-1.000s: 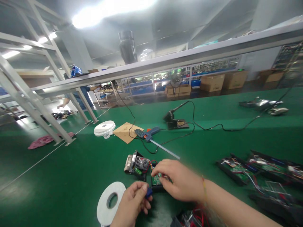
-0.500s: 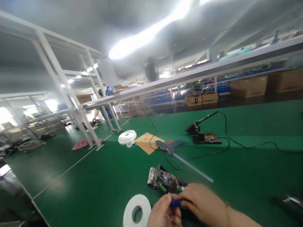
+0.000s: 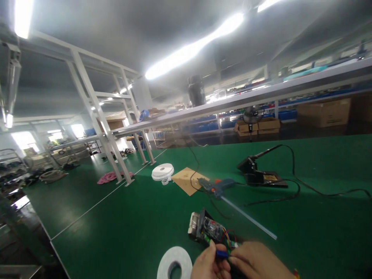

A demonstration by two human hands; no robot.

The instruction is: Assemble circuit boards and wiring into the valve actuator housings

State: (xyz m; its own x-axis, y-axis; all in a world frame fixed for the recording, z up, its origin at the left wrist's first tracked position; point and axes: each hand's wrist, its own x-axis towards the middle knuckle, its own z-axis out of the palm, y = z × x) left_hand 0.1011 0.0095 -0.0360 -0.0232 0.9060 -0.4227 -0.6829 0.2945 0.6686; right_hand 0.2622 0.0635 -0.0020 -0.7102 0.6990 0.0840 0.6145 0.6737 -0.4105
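Observation:
At the bottom edge of the view, my left hand (image 3: pixel 207 265) pinches a small blue part (image 3: pixel 221 254) between thumb and fingers. My right hand (image 3: pixel 258 263) is curled beside it, its fingertips touching the same blue part. Just beyond both hands lies an open black electronic unit (image 3: pixel 207 230) with a metal end, a green board and coloured wires. A white tape roll (image 3: pixel 175 264) lies flat on the green table (image 3: pixel 130 224) to the left of my left hand.
A blue glue gun (image 3: pixel 216 187) with a clear glue stick lies behind the unit, next to a brown card (image 3: pixel 187 180) and a second white tape roll (image 3: pixel 162 172). A soldering iron stand (image 3: pixel 260 174) with black cables sits at right. White frame legs stand at left.
The view has swung up and to the left, so my hands sit lower in the picture. My hands have come together on the blue part. The boards at right have left the view.

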